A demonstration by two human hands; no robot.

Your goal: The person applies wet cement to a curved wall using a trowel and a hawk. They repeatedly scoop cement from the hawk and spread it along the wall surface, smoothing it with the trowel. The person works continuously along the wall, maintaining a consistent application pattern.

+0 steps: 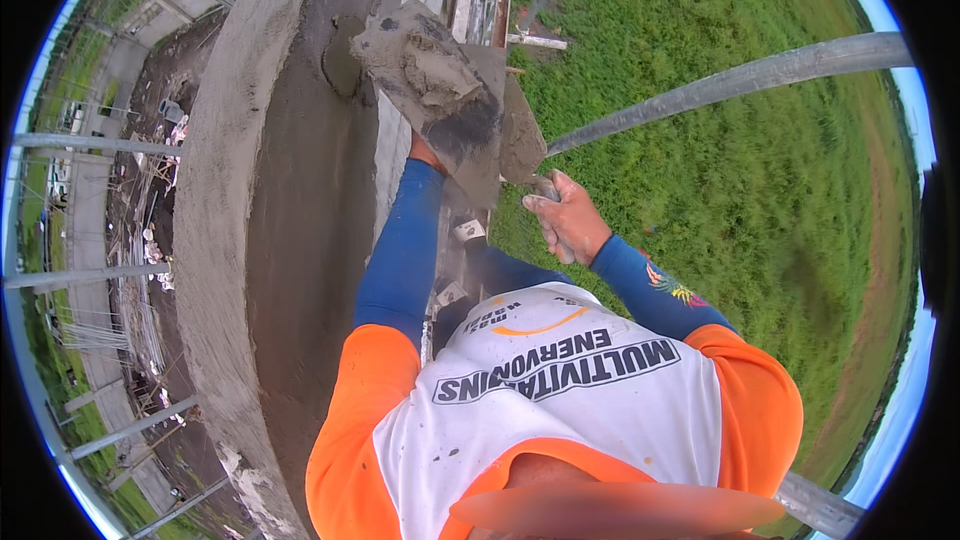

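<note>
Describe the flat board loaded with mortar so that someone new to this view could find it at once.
Start at the long grey concrete wall running up the left side, then follow the blue-sleeved left arm up from the orange and white shirt. The left hand holds the mortar board at its top. Unlike the narrower trowel in the right hand, it is broad, squarish, and carries a lump of wet grey mortar.

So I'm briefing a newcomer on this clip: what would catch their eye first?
First the mortar-laden board at top centre, held up by the left hand against the grey wet-plastered wall on the left. Just right of it, the right hand grips a trowel. Then the drop: green grass far below, crossed by a scaffold pipe.
</note>
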